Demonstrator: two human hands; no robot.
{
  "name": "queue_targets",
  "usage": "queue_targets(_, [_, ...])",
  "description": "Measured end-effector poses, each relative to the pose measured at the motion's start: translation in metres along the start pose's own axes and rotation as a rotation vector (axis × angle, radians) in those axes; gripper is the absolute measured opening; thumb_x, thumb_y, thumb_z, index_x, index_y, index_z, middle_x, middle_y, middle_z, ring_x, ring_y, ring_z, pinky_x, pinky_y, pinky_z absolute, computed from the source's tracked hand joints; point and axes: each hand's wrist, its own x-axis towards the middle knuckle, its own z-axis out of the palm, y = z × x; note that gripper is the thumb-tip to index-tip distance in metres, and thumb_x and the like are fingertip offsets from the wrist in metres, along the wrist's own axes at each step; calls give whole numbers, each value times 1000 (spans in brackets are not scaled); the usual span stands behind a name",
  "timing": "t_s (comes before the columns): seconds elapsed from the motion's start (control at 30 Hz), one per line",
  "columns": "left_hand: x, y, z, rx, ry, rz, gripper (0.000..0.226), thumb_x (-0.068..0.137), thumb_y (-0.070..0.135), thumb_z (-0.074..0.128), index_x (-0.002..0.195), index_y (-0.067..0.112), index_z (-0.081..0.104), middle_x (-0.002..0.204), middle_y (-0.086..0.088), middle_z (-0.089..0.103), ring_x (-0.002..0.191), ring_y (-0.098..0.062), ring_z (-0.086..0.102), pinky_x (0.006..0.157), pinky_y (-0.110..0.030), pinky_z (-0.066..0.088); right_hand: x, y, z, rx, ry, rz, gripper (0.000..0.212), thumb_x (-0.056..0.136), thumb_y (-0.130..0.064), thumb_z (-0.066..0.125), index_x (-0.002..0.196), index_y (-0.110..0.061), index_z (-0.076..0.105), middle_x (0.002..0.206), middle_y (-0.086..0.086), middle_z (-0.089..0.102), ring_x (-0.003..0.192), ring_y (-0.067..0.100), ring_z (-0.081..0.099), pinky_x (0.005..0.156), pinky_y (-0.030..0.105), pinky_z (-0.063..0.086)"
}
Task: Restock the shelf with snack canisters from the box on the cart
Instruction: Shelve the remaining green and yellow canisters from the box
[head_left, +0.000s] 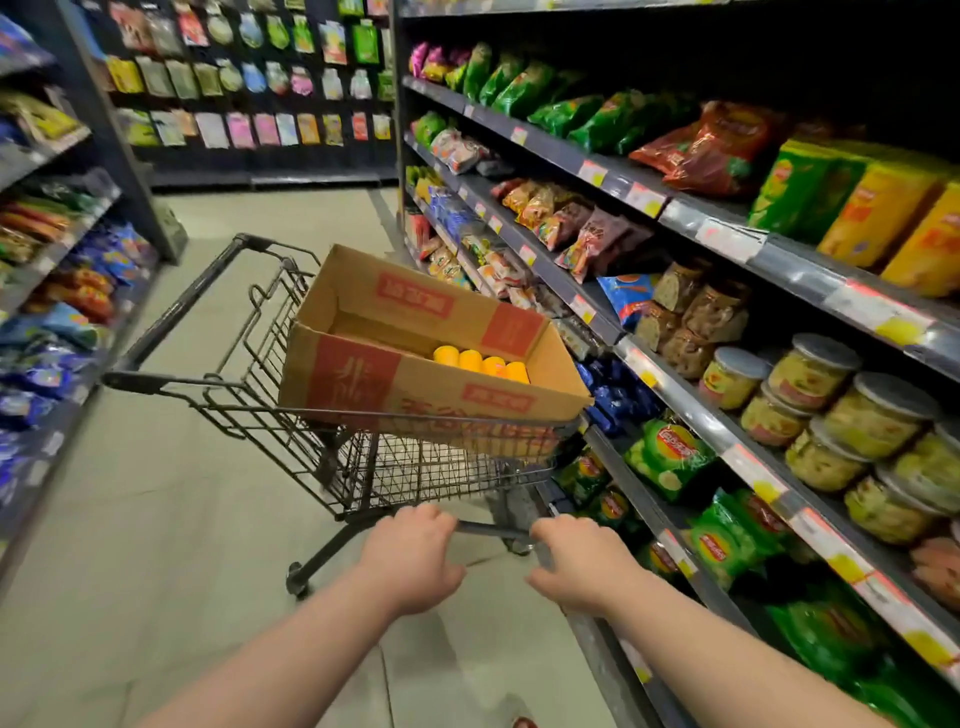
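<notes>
Nearest the camera: two bare forearms reach forward. Left hand (413, 558) curls over the near bar (493, 529) of the cart (291, 410), fingers wrapped and clamped on it. Right hand (576, 564) sits on the same bar further right, fingers bent round it, thumb pointing inward; the grip looks looser, but it is closed on the bar.

Cart: dark wire basket, seen skewed, standing on the pale floor (156, 519) just beside the right-hand shelf (727, 441). One black wheel (297, 581) shows below.

In the basket: open cardboard box (415, 384), red printed panels, flaps up. Long axis runs from near left to far right, the far right corner pointing toward the shelf. The box is tilted, its right end lower.

Inside the box, at its right end: snack canisters (480, 364), four yellow-orange tops visible in a row. They appear to stand on end with long axes roughly vertical, lids up; bodies are hidden by the box wall.

Further right: middle shelf carries clear lidded jars (831, 410), stacked in two layers. Green crisp bags (670, 457) lie on the shelf below.

Far end: a wall of hanging packets (249, 83), blurred.
</notes>
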Motion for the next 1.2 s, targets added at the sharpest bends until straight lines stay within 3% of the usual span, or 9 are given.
queue_targets(0.53, [171, 11, -58, -27, -17, -82, 52, 89, 44, 49, 134, 19, 44, 133, -3, 46, 124, -24, 44, 99, -35, 41, 169, 91, -75, -18, -47, -81, 45, 87, -42, 52, 128, -25, 47, 130, 3, 51, 118, 27, 49, 96, 39, 42])
queue_targets(0.87, [239, -24, -79, -29, 34, -114, 49, 89, 48, 47, 130, 21, 46, 125, -2, 50, 119, -24, 46, 97, -38, 41, 240, 93, -105, 39, -43, -109, 49, 88, -45, 54, 133, -26, 44, 131, 0, 52, 118, 23, 50, 100, 40, 42])
queue_targets(1.2, [350, -97, -105, -65, -1, -18, 51, 88, 46, 52, 132, 22, 46, 129, -2, 50, 121, -23, 46, 100, -37, 42, 347, 80, -134, 74, -89, 31, 57, 91, -45, 52, 141, -25, 37, 142, 1, 44, 127, 25, 45, 104, 40, 39])
